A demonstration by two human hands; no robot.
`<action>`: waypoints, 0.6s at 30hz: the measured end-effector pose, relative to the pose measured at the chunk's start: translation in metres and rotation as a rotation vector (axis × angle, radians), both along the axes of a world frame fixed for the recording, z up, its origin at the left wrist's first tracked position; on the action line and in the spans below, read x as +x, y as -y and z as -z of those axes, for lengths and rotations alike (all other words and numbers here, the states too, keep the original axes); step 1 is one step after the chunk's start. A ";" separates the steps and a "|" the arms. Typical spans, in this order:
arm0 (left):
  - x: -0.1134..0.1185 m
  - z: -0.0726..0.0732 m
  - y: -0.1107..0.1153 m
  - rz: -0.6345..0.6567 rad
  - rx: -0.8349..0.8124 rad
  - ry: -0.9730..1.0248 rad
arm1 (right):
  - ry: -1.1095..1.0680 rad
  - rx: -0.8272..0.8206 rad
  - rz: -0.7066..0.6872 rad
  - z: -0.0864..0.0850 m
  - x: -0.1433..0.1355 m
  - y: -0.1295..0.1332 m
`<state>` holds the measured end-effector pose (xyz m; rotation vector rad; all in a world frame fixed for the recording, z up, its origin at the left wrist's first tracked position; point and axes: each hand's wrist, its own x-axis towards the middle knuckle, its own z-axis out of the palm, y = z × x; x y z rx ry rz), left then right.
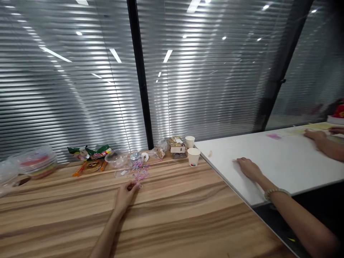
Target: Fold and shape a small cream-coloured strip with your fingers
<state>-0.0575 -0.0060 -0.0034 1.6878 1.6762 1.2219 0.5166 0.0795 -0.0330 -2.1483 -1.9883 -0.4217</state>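
My left hand rests on the wooden table with its fingers curled and pinched together, beside a small scatter of pink and purple beads. What lies between its fingertips is too small to make out. Behind the scatter stands a clear container of similar beads, near clear plastic tubs. My right hand, with a pale beaded bracelet on the wrist, lies palm down on the white table, its fingers stretched toward the left and nothing visible in it.
Two paper cups and a small box stand near the seam between the tables. Snack packets and stacked plastic containers sit at the back left. Another person's hands are at the far right. Blinds rise behind.
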 end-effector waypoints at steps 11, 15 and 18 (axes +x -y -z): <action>0.007 -0.008 0.005 -0.036 -0.035 0.062 | 0.183 -0.032 -0.517 -0.015 -0.072 -0.078; 0.009 -0.010 0.007 -0.051 0.004 0.072 | 0.212 -0.136 -0.501 -0.027 -0.085 -0.074; 0.008 -0.006 0.005 -0.025 0.043 0.145 | 0.185 -0.143 -0.430 -0.026 -0.085 -0.054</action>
